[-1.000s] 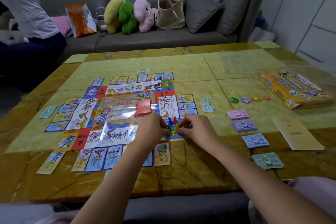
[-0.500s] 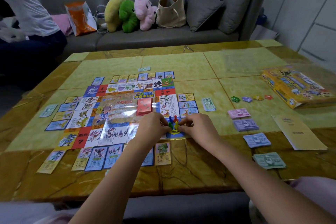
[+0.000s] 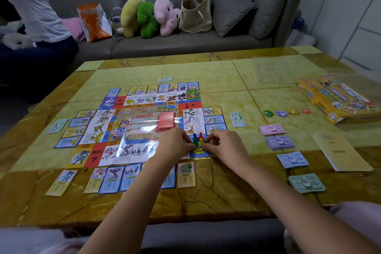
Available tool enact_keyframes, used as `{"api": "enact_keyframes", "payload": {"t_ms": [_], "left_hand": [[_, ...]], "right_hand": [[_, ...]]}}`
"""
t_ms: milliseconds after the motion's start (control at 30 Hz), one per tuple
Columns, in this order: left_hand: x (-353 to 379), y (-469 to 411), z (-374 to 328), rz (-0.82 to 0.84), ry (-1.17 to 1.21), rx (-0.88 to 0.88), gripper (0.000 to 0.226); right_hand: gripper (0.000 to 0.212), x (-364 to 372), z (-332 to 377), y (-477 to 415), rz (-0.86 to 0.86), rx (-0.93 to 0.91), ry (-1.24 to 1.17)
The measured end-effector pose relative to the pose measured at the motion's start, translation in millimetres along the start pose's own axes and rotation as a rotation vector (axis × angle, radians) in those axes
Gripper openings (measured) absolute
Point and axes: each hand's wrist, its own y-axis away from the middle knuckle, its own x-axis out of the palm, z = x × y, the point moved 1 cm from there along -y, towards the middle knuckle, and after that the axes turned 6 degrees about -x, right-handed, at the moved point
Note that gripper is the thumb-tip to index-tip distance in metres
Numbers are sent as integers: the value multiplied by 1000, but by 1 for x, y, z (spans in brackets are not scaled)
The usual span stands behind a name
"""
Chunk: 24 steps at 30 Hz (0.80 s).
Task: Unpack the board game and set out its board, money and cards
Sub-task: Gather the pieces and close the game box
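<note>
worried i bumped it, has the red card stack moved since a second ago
No. The red card stack keeps its spot at the right edge of the centre panel of the board.

Your left hand [image 3: 175, 146] covers the near right squares of the board [image 3: 132, 128], and your left forearm hides most of a card [image 3: 170, 181] in the near row. Fingertips of both hands (right hand [image 3: 224, 146] too) crowd the green pawn [image 3: 194, 141] and yellow pawn [image 3: 201, 141]; pinch or mere touch, can't tell. The game box [image 3: 338, 101] is cut by the right edge. The seated person [image 3: 31, 10] is cut by the top and left edges. Booklet [image 3: 342, 150] print is blurred and unreadable. Small tokens [image 3: 268, 113]: shapes too small to tell.
</note>
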Motion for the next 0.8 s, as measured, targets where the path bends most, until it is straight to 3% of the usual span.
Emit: {"api": "enact_keyframes", "payload": {"t_ms": [367, 500, 600, 700, 800], "left_hand": [[-2, -1, 0, 17, -4, 1, 22], [-9, 6, -3, 61, -1, 25, 24], [-15, 20, -10, -22, -47, 50, 22], [-11, 41, -21, -70, -56, 181, 19], [-2, 61, -25, 27, -105, 295, 20]], "right_hand": [[14, -9, 5, 1, 40, -18, 12], [8, -42, 6, 0, 40, 16, -10], [8, -73, 0, 6, 3, 71, -18], [22, -88, -9, 19, 134, 131, 54], [28, -85, -15, 31, 314, 158, 153]]}}
